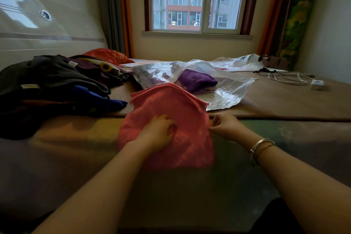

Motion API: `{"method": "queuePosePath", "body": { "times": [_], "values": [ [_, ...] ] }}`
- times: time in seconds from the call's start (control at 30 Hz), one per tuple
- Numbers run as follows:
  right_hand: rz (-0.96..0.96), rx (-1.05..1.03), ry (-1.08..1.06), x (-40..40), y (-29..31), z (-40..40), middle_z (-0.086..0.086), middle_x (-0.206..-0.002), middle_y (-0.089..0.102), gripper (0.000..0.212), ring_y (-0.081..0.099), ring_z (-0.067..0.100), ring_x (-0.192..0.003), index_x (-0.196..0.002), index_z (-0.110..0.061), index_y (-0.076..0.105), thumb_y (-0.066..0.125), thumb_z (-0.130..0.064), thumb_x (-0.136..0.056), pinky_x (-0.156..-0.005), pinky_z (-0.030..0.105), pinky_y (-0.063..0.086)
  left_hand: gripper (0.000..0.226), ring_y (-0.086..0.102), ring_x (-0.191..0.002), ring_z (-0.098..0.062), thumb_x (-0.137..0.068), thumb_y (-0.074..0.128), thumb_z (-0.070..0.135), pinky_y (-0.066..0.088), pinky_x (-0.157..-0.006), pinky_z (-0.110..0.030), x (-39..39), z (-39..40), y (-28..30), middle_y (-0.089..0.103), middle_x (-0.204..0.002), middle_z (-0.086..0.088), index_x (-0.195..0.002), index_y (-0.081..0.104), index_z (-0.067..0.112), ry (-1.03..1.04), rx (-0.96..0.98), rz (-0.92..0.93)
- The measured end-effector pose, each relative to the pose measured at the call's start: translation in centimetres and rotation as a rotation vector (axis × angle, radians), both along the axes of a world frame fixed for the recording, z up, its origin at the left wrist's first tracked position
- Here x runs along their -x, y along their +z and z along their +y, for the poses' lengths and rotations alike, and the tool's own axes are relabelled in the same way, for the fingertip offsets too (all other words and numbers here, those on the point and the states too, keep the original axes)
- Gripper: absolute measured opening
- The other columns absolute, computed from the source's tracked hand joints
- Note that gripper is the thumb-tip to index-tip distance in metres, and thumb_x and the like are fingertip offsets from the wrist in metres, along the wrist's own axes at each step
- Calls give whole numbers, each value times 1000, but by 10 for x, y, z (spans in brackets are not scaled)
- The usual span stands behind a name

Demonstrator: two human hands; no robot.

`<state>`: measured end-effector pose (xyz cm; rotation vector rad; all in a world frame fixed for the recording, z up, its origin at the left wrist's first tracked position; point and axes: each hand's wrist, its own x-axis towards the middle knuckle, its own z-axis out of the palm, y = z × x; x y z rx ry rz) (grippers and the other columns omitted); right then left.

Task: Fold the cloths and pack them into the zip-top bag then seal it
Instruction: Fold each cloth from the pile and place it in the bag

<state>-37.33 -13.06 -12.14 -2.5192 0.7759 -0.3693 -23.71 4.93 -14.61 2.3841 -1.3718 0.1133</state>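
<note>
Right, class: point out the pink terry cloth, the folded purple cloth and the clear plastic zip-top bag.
pink terry cloth (171, 100): head view, upper middle of the fabric.
folded purple cloth (197, 80): head view, its top face.
clear plastic zip-top bag (228, 95): head view, bare crinkled near side.

My left hand presses on the pink cloth at the bed's near edge, while my right hand pinches its right edge. Beyond it the clear zip-top bag holds a folded purple cloth. A pile of dark clothes lies toward the bed's left side.
</note>
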Motion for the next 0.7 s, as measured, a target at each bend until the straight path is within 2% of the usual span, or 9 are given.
{"method": "queuePosePath", "body": {
  "times": [0.1, 0.17, 0.23, 0.27, 0.33, 0.47, 0.53, 0.57, 0.7],
  "values": [
    [266, -139, 8, 11, -6, 3, 7, -69, 61, 22, 58, 17, -59, -80, -8, 60, 65, -28, -87, -52, 25, 48, 48, 43, -125, -28, -89, 58, 27, 34, -108, -38, 2, 1, -3, 45, -138, -6, -136, 51, 23, -19, -103, -11],
    [400, -136, -5, 16, -15, 8, 5, -76, 63, 33, 65, 22, -74, -94, -8, 59, 65, -39, -86, -57, 27, 49, 55, 37, -131, -27, -90, 60, 27, 27, -113, -34, 3, 3, -3, 37, -146, -6, -142, 43, 22, -45, -158, -14],
    [417, -216, -25, 17, -28, 12, 8, -95, 66, 69, 65, 21, -88, -134, -1, 33, 66, -38, -86, -65, 30, 49, 60, 32, -136, -25, -90, 61, 26, 22, -113, -29, 4, 5, -3, 31, -151, -5, -145, 37, 22, -69, -188, -8],
    [386, -279, -29, 16, -35, 15, 9, -103, 64, 87, 62, 19, -88, -143, 2, 13, 68, -34, -86, -65, 29, 48, 62, 29, -138, -24, -90, 62, 26, 20, -113, -27, 3, 6, -3, 29, -152, -5, -146, 36, 22, -80, -193, -5],
    [272, -383, -44, 14, -46, 20, 11, -107, 58, 97, 58, 15, -81, -145, 4, -1, 71, -23, -85, -56, 22, 47, 65, 25, -141, -22, -90, 63, 26, 17, -113, -25, 2, 8, -4, 25, -154, -5, -147, 33, 22, -90, -202, 11],
    [-20, -653, -93, 12, -57, 19, 15, -109, 53, 79, 57, 20, -83, -140, -3, 10, 65, 2, -84, -50, 24, 48, 72, 18, -144, -21, -88, 64, 39, 15, -118, -30, 5, 12, -7, 18, -158, -3, -149, 28, 26, -107, -212, 32],
    [-174, -808, -82, 15, -51, 20, 13, -94, 51, 44, 54, 20, -69, -110, -19, 32, 58, 8, -86, -47, 27, 47, 80, 14, -146, -21, -81, 64, 54, 14, -119, -38, 13, 16, -9, 14, -159, 2, -148, 26, 33, -125, -198, 53],
    [-248, -901, -47, 18, -46, 21, 11, -85, 50, 38, 51, 19, -62, -94, -21, 33, 53, 10, -87, -47, 27, 46, 86, 11, -146, -20, -76, 64, 63, 14, -119, -41, 19, 19, -10, 12, -159, 6, -148, 24, 37, -130, -194, 77],
    [-490, -1178, 133, 30, -19, 24, 8, -71, 58, 29, 58, 17, -56, -78, -10, 50, 42, 15, -89, -53, 25, 54, 109, 10, -146, -16, -57, 62, 81, 17, -116, -52, 45, 20, -17, 9, -158, 15, -147, 14, 41, -74, -170, 116]
  ]
}}
